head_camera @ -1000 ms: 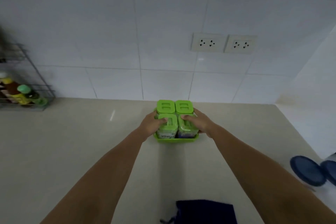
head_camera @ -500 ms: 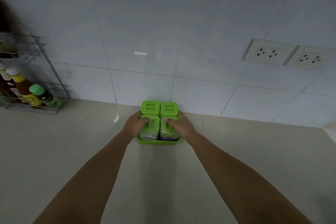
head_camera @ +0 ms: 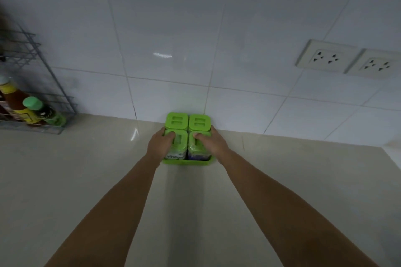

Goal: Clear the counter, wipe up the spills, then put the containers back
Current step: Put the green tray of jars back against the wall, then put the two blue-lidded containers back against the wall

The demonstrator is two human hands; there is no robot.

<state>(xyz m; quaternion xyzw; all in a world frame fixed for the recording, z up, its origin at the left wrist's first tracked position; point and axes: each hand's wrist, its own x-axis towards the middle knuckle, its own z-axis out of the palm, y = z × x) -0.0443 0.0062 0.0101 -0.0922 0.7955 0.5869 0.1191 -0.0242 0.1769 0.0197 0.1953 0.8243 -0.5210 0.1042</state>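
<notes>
Square green-lidded jars in hands

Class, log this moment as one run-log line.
phase: returning containers | left hand and right hand: gripping green tray of four jars | location: counter, by tiled wall

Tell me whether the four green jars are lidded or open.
Lidded. All four jars carry green lids, standing upright together in the green tray, with both hands gripping its sides.
</notes>
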